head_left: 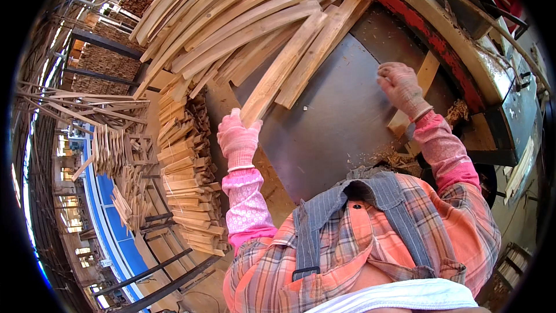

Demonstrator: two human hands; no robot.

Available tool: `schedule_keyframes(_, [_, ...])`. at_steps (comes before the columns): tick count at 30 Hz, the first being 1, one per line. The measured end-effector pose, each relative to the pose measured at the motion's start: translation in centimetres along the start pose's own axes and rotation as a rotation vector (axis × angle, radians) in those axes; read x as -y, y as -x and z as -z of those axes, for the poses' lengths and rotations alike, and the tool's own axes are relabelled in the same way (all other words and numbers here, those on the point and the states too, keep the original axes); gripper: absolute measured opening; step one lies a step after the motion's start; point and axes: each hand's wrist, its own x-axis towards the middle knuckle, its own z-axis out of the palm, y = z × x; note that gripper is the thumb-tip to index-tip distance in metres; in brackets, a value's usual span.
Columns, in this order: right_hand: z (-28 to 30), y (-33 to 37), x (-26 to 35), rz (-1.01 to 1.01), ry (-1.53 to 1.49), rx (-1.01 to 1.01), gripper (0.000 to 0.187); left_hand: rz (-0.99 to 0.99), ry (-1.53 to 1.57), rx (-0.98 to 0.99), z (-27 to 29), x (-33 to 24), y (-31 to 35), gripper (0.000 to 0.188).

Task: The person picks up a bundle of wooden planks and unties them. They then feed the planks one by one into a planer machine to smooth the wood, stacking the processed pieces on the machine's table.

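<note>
My left hand (238, 138), in a pink work glove, is closed around the near end of a long wooden plank (285, 69). The plank slants up and away to the right, its far part by the stacked boards. Next to it, another plank (321, 52) lies on the dark metal tabletop (324, 139). My right hand (401, 90), gloved as well, hovers over the right side of the table with its fingers curled in and nothing showing in them. Behind and below that hand a pale board (427, 75) lies near the machine's edge, partly covered by the hand and wrist.
A large heap of long boards (231, 17) fills the far left of the table. Bundled short slats (188, 185) are stacked at the left. A red-edged machine housing (423, 20) curves along the right, with wood shavings (457, 111) beside it.
</note>
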Motion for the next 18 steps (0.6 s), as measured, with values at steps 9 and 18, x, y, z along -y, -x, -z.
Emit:
schedule_keyframes(9, [-0.8,-1.0,9.7,0.227,-0.169,-0.038,0.027,-0.412,0.142,-0.067,-4.0,-2.7,5.1,0.069])
schedule_keyframes(18, [-4.2,1.5,2.7,0.089,-0.010,0.046,0.021,-0.613,0.185,-0.110,-6.8,-10.9,3.5,0.076])
